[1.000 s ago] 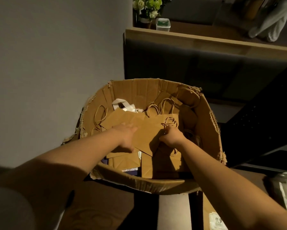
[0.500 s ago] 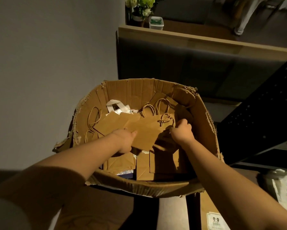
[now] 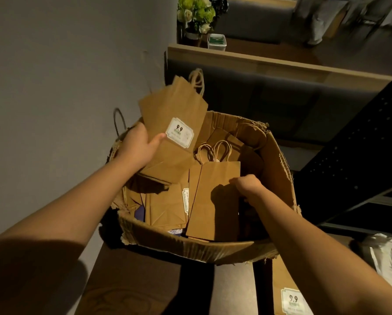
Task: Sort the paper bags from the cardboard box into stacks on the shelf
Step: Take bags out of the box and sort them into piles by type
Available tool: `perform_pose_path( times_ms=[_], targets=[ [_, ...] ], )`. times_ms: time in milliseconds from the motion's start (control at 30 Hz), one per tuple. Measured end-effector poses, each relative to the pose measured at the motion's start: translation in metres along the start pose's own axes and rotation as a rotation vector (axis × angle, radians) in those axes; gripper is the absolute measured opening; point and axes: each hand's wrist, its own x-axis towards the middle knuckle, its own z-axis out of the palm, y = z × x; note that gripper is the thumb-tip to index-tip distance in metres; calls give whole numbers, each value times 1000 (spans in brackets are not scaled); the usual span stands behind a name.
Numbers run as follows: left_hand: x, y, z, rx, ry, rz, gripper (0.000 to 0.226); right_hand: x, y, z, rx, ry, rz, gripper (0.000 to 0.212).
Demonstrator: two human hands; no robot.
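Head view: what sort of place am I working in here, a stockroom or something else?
Probably a small shop or cafe rather than a stockroom. The paper bag held by the left hand carries a 9.9 price label, a wooden counter stands behind, and flowers sit on it.

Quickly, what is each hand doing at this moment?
Left hand: holding a labelled paper bag, lifted above the cardboard box.
Right hand: gripping the edge of an upright bag in the box.
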Motion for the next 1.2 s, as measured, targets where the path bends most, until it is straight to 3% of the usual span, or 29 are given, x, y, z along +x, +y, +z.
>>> perform_pose_path(
  times_ms=[133,233,400,533,700,900,1000,1200],
  targets=[
    [-12,-7,5,-337,47,-119,63,-2,3,8,-42,-79,14,24],
    [-20,-13,17,-405,-15,-142,64,-7,3,11,-9,-137,30,8],
    [-24,-23,28,-399,-135,-193,67,-11,5,9,76,-114,48,9],
    [-24,-26,31,-454,-151,-259,71,-5,11,11,-28,-113,21,13],
    [-26,-26,33,-531,-125,-319,60,-6,8,13,33,-159,56,22],
    [-25,-32,34,-646,-141,-337,42,-8,6,11,214,-239,151,6],
    [-26,-31,33,-692,-136,-319,44,-5,5,14,308,-296,165,10],
    [-28,-29,29,-723,-80,-291,66,-9,0,10,179,-209,71,30]
  ],
)
